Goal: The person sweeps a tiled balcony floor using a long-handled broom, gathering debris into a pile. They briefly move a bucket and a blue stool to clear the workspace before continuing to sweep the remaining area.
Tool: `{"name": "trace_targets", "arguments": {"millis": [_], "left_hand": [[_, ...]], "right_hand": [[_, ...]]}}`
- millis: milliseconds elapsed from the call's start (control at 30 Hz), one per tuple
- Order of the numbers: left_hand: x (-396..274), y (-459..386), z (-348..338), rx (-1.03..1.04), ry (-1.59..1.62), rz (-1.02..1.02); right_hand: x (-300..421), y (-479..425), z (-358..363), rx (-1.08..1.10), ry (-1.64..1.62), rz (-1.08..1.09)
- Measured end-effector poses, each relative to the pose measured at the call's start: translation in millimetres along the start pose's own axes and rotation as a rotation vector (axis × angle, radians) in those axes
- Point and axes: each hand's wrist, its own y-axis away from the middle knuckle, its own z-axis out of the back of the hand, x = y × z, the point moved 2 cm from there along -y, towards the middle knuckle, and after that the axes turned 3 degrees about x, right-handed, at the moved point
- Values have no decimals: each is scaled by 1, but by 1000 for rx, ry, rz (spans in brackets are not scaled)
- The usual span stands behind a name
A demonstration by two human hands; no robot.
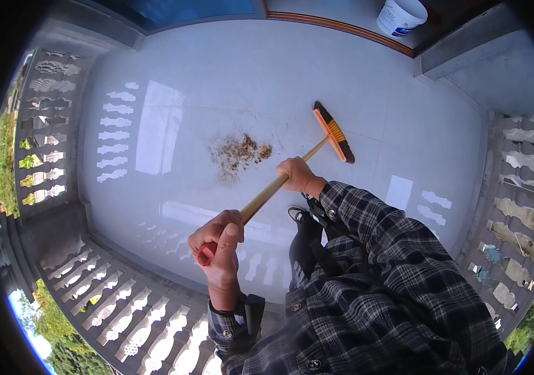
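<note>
My left hand (218,248) is closed round the top end of a wooden broom handle (267,197), near its red end cap (206,254). Further down the same handle, my right hand (296,174) grips it. The orange broom head (334,132), with black and yellow bristles, rests on the pale tiled floor (229,61) beyond my right hand. A scattered heap of brown debris (243,151) lies on the floor to the left of the broom head, apart from the bristles.
Balustrades stand at the left (44,136), along the bottom left (121,314) and at the right (524,187). A brown door track (337,30) crosses the far edge, with a white plastic bucket (395,19) beyond it. My shoe (297,214) is near the handle.
</note>
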Motion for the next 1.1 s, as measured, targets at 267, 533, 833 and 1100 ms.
{"name": "trace_targets", "arguments": {"millis": [267, 533, 833, 1100], "left_hand": [[-75, -10, 29, 86, -281, -71], [-109, -10, 49, 207, -312, -135], [-103, 2, 125, 163, -106, -131], [-110, 5, 147, 103, -273, -98]], "right_hand": [[102, -50, -53, -73, -200, 73], [147, -60, -48, -110, -258, -25], [157, -56, -78, -102, -167, -51], [192, -87, -137, -69, -286, 33]]}}
